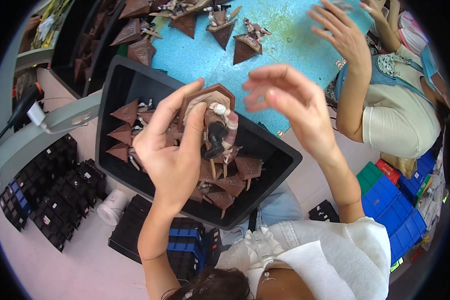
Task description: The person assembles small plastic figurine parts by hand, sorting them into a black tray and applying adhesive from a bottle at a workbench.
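My left hand (167,155) grips a painted figurine (217,132) with a brown faceted base, the thumb pressed across it. The figure has black boots and pinkish, cream-coloured parts. To its right, my right hand (290,102) is raised and empty, its fingers apart and slightly blurred. Beneath both hands is a black plastic tray (122,82) propped against the table's edge. Several similar brown-based figurines (230,185) lie in it, partly hidden by my left hand.
More figurines (247,45) lie on the blue-green tabletop (285,45). At the upper right, a co-worker's hand (337,32) reaches over the table. Black crates (55,195) and a white bucket (112,205) stand on the floor to the left, blue crates (392,210) to the right.
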The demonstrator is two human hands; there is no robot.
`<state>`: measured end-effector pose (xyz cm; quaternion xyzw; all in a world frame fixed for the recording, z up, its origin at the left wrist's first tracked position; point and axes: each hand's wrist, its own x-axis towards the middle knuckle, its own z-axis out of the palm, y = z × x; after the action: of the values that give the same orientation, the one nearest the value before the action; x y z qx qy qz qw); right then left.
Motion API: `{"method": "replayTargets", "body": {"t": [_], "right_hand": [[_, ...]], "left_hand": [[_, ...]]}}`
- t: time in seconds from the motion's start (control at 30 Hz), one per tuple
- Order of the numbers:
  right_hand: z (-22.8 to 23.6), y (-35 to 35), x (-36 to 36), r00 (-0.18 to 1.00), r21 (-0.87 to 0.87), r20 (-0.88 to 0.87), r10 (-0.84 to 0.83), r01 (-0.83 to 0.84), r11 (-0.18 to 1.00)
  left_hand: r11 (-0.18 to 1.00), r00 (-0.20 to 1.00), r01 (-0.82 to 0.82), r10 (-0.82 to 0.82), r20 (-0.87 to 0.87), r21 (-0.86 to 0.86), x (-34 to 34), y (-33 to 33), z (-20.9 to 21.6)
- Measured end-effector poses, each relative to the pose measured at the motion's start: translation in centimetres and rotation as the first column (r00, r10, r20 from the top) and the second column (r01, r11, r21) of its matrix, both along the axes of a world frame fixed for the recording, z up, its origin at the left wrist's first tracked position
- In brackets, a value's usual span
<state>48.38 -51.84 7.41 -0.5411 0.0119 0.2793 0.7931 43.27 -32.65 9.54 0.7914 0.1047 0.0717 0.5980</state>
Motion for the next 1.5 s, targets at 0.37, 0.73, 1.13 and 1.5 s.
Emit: {"method": "replayTargets", "body": {"t": [0.37,0.73,1.13,1.5], "right_hand": [[5.6,1.8,-4.5,0.975,-0.086,0.221,-0.028,0.048,0.995],[-0.9,3.6,-8.9,0.994,-0.142,-0.112,0.000,-0.016,0.990],[-6.7,17.1,-4.5,0.930,-0.337,0.369,0.007,0.127,0.933],[-12.9,1.6,6.3,0.738,-0.698,0.662,0.133,0.542,0.468]], "left_hand": [[0.994,0.999,0.052,-0.052,0.004,-0.096,-1.8,-1.0,4.1],[0.927,0.998,-0.024,0.003,0.055,0.375,-7.1,-0.5,-0.8],[0.873,0.878,-0.459,0.474,-0.062,0.168,0.5,11.2,-12.6],[0.752,0.949,-0.192,0.306,-0.077,0.630,1.1,8.1,-6.8]]}}
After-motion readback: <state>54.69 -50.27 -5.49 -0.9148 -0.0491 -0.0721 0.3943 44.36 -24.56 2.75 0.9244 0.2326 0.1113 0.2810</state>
